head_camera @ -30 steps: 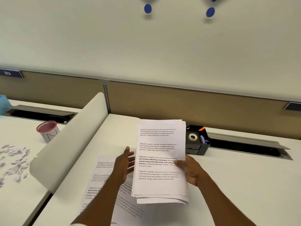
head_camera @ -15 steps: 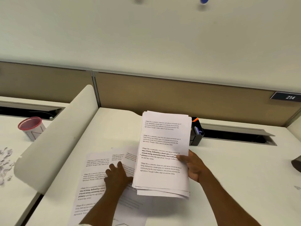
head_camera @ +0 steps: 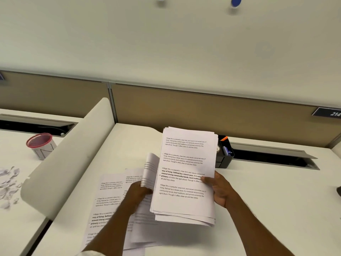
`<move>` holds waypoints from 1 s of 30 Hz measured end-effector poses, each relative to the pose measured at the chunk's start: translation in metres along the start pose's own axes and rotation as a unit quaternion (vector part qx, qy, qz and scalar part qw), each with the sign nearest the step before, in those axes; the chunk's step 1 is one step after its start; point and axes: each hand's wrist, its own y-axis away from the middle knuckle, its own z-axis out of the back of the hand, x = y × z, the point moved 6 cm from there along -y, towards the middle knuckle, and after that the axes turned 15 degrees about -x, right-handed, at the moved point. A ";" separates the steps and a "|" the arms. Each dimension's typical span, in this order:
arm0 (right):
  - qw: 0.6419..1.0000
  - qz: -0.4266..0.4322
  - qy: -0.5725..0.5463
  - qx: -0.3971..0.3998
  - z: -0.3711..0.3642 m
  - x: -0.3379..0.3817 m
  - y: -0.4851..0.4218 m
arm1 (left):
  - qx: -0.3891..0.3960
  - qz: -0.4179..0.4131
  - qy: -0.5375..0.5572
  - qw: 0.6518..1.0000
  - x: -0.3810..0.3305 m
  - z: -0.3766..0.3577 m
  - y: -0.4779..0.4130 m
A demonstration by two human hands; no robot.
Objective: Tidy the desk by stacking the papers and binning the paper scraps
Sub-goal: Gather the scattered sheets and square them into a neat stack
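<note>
- Head view: our right hand [head_camera: 220,191] pinches the stack of papers [head_camera: 186,174] at its right edge, raised above the desk [head_camera: 267,196]; our left hand [head_camera: 137,194] grips one curling sheet [head_camera: 151,170] (thin, floppy; best held near an edge).
- Loose sheets [head_camera: 110,202] lie flat below; paper scraps [head_camera: 8,183] sit far left.

Desk [head_camera: 276,200] open on R, divider [head_camera: 70,163] walls L, black organiser [head_camera: 224,154] blocks behind held stack [head_camera: 186,174]
</note>
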 end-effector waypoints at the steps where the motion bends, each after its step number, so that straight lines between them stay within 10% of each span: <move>1: 1.000 -0.001 0.000 0.000 -0.001 0.000 0.000 | 0.017 0.019 0.051 0.998 -0.004 0.000 0.003; 14: 0.998 -0.018 0.034 0.041 -0.025 0.014 0.005 | 0.183 0.138 0.384 0.894 -0.076 -0.035 0.044; 30: 0.993 -0.014 0.106 0.056 -0.026 0.046 0.017 | 0.105 0.067 0.298 0.946 -0.084 -0.036 0.051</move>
